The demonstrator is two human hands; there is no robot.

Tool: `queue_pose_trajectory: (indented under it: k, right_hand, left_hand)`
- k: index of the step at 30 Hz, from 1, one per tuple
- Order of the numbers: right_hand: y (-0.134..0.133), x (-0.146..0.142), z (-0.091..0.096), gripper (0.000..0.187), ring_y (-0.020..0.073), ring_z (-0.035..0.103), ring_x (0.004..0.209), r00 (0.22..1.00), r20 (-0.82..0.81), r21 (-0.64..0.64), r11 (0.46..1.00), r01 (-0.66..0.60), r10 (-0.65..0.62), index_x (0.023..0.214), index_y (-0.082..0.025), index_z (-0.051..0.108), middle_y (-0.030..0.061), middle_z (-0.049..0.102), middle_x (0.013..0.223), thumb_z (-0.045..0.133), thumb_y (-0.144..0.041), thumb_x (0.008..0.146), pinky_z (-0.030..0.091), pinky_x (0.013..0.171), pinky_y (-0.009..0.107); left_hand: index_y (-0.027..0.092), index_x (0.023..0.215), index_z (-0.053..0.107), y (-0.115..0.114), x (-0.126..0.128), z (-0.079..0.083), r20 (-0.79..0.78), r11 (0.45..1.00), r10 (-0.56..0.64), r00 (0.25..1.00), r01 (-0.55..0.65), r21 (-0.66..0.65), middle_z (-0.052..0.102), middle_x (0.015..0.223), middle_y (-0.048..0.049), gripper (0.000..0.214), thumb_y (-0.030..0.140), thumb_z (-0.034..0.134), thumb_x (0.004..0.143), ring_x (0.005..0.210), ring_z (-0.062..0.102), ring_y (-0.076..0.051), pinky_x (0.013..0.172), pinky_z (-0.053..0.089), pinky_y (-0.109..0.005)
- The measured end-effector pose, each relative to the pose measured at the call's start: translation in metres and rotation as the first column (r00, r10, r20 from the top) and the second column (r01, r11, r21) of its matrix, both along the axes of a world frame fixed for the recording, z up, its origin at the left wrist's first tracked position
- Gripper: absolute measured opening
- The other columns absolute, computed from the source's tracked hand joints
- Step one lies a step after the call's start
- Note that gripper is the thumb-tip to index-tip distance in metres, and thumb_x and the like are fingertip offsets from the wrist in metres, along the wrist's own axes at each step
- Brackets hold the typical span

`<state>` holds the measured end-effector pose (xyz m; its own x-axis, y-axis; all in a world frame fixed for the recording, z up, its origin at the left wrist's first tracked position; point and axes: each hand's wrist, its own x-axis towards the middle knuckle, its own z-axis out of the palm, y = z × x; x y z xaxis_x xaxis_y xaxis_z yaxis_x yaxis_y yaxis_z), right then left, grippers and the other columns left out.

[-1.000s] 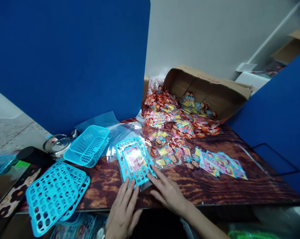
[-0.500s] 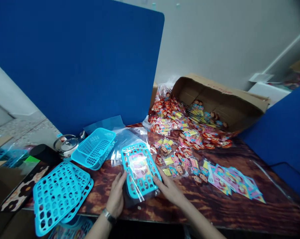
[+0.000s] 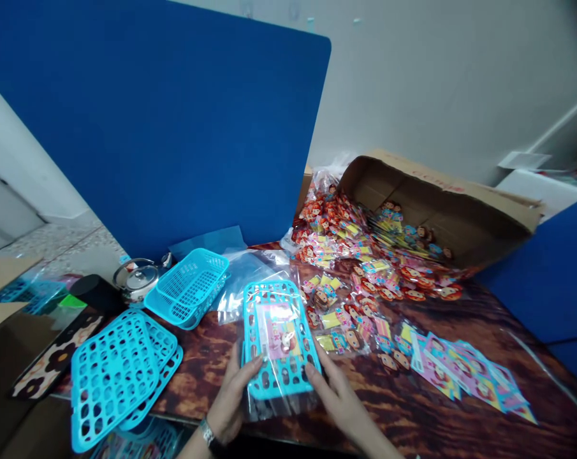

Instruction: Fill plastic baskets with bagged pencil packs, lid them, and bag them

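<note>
A clear plastic bag holding a turquoise perforated basket lid and a pink cartoon card [image 3: 279, 338] is tilted up off the wooden table [image 3: 412, 408]. My left hand [image 3: 233, 398] grips its lower left edge, thumb on the front. My right hand [image 3: 336, 398] holds its lower right edge, fingers curled against the bag. A watch shows on my left wrist.
Loose turquoise lids [image 3: 118, 373] are stacked at the left, with nested turquoise baskets [image 3: 189, 288] behind them and a metal pot lid [image 3: 138, 278]. Cartoon trinket packets [image 3: 350, 312] spill from a tipped cardboard box [image 3: 441, 204]. Pink cards [image 3: 465, 370] lie right. Blue partitions [image 3: 149, 127] stand behind.
The bagged lid, flat on the table a second ago under my fingertips, is now lifted and gripped at both lower edges. The view has tilted up and shifted left.
</note>
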<state>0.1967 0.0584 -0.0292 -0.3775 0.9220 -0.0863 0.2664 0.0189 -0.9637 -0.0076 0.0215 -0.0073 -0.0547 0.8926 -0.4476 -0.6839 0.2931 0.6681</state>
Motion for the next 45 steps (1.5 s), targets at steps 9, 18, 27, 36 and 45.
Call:
queue_pose_trajectory:
  k: [9,18,27,36,45]
  right_hand:
    - [0.091,-0.012,0.119,0.035,0.0240,0.059,0.101,0.817,0.577,0.522,0.770,-0.367,-0.002,0.115,-0.020,0.060,0.0093,0.065,0.110,0.046,-0.040,0.090,0.046,0.087,0.038]
    - [0.133,-0.154,0.134,0.038,0.0307,0.062,0.095,0.281,0.953,0.155,0.617,-0.771,0.113,0.108,-0.019,0.064,0.0138,0.067,0.100,0.061,-0.044,0.079,0.049,0.075,0.041]
    - [0.166,-0.168,0.122,0.028,0.0204,0.063,0.095,0.540,0.829,0.277,0.730,-0.625,0.148,0.109,-0.024,0.064,0.0035,0.069,0.101,0.050,-0.023,0.085,0.045,0.079,0.028]
    - [0.185,-0.049,0.114,0.050,0.0154,0.061,0.081,0.945,0.327,0.364,0.921,-0.140,0.014,0.126,-0.016,0.049,0.0081,0.065,0.101,0.057,-0.040,0.083,0.047,0.073,0.029]
    - [0.172,0.002,0.062,0.032,0.0077,0.051,0.057,0.976,-0.067,-0.005,0.979,0.206,-0.206,0.085,-0.016,0.058,-0.0033,0.057,0.065,0.066,-0.044,0.071,0.041,0.053,0.019]
  left_hand:
    - [0.025,0.133,0.037,-0.018,0.014,-0.010,0.057,0.985,0.125,0.990,-0.117,-0.131,0.069,0.103,-0.0087,0.087,0.031,0.078,0.057,0.092,0.066,-0.031,0.081,0.050,-0.041]
    - [0.020,0.101,0.057,-0.019,0.018,-0.040,-0.247,0.986,0.144,0.958,-0.160,-0.046,0.070,0.086,-0.0077,0.063,0.025,0.082,0.043,0.098,0.061,-0.033,0.090,0.044,-0.040]
    - [0.021,0.124,0.045,-0.033,0.020,-0.023,-0.050,0.998,0.015,0.999,-0.012,0.055,0.065,0.112,-0.0118,0.084,0.033,0.080,0.048,0.113,0.055,-0.036,0.096,0.042,-0.043]
    - [0.026,0.124,0.049,-0.013,-0.012,-0.052,-0.111,0.980,0.069,0.991,-0.088,-0.176,0.072,0.091,-0.0025,0.093,0.016,0.084,0.039,0.117,0.052,-0.036,0.100,0.042,-0.043]
    - [0.024,0.137,0.036,-0.015,-0.011,0.023,0.098,0.979,-0.121,0.988,0.135,-0.152,0.065,0.117,-0.0099,0.086,0.022,0.077,0.061,0.098,0.064,-0.032,0.088,0.051,-0.045]
